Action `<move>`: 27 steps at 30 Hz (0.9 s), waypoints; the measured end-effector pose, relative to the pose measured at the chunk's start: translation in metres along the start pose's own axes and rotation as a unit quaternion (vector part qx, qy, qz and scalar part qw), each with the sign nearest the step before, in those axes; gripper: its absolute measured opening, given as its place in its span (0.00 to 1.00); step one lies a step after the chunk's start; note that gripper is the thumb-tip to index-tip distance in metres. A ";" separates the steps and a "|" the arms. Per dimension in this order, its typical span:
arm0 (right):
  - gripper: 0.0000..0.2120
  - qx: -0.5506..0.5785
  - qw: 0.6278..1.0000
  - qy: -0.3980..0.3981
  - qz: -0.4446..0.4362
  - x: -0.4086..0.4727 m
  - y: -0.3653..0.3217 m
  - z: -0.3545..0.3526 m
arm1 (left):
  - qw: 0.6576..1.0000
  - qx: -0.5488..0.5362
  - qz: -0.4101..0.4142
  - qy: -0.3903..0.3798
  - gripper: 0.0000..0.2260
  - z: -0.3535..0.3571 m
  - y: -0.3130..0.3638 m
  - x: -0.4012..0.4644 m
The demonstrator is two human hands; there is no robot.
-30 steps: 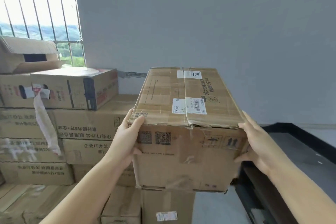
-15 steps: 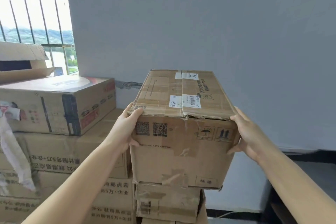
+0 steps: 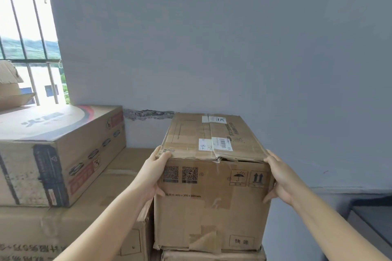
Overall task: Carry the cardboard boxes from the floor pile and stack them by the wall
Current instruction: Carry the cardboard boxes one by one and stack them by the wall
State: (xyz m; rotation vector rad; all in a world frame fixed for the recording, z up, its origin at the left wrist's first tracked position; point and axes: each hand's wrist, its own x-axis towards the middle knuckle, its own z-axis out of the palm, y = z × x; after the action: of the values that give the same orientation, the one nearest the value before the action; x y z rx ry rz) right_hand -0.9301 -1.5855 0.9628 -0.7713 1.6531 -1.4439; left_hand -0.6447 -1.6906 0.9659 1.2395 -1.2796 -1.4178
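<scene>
Held box [image 3: 212, 197] front: "400 x 300 x 300mm", "快递".

Both hands [image 3: 151, 172] [image 3: 277, 179] clasping box sides

A grey-blue wall [image 3: 233, 48] fills most of the view, with a chipped, cracked strip of plaster [image 3: 148, 114] low on it. At the left is a barred window [image 3: 27, 34] showing green hills and a white building. A dark floor [image 3: 373, 216] shows at lower right.
</scene>
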 end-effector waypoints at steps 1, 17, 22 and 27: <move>0.20 0.002 1.000 0.004 0.002 0.003 0.002 0.000 | 1.000 0.008 -0.001 -0.009 0.17 0.001 -0.003 0.002; 0.22 -0.019 0.998 0.012 -0.065 -0.038 0.041 -0.043 | 0.996 -0.009 0.090 -0.012 0.13 -0.006 -0.028 -0.069; 0.24 -0.045 0.988 -0.041 -0.144 -0.097 0.078 -0.078 | 0.990 0.043 0.129 0.027 0.19 -0.006 -0.064 -0.141; 0.24 -0.048 0.982 -0.104 -0.149 -0.180 0.138 -0.112 | 0.995 0.041 0.071 -0.058 0.16 0.018 -0.127 -0.233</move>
State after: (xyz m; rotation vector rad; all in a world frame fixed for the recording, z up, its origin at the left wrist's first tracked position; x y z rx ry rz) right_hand -0.9294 -1.3537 0.8613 -1.2244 1.5008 -1.4326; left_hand -0.6214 -1.4436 0.8706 1.1097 -1.4892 -1.3633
